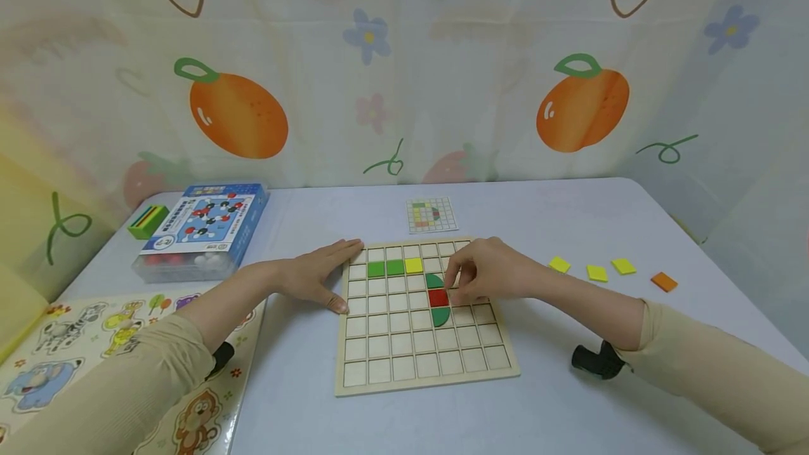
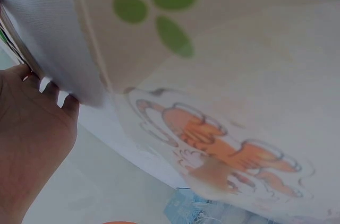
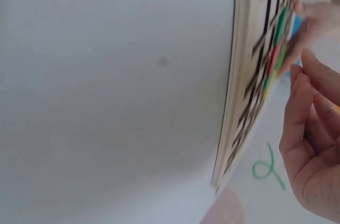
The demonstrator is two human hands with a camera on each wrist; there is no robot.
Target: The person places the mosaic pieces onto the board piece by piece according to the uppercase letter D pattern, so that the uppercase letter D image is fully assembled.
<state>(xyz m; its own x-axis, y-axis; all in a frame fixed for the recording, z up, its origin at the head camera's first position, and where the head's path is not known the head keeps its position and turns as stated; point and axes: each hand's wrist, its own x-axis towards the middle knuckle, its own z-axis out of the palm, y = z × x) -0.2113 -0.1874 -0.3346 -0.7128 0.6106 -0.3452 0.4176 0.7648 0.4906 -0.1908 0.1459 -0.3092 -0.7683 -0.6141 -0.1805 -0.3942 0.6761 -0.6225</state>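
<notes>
A pale wooden grid board (image 1: 378, 390) lies on the white table. Its upper rows hold two green square tiles (image 1: 376, 269) and a yellow square tile (image 1: 413, 265). Below and to the right, a red square tile (image 1: 437, 298) sits between two green quarter-round tiles (image 1: 440, 316). My left hand (image 1: 316, 274) rests along the board's left edge, fingers extended, thumb by the lower side. Over the board's right part, my right hand (image 1: 489, 271) has its fingers bent, fingertips right at the red tile. In the right wrist view its fingertips (image 3: 302, 78) come close together; I cannot tell whether they pinch anything.
A small printed pattern card (image 1: 432, 215) lies behind the board. Several yellow tiles (image 1: 597, 273) and an orange tile (image 1: 664, 281) lie at right. A blue boxed molecule set (image 1: 205, 223), a green block (image 1: 148, 222) and an animal picture board (image 1: 208, 406) are on the left.
</notes>
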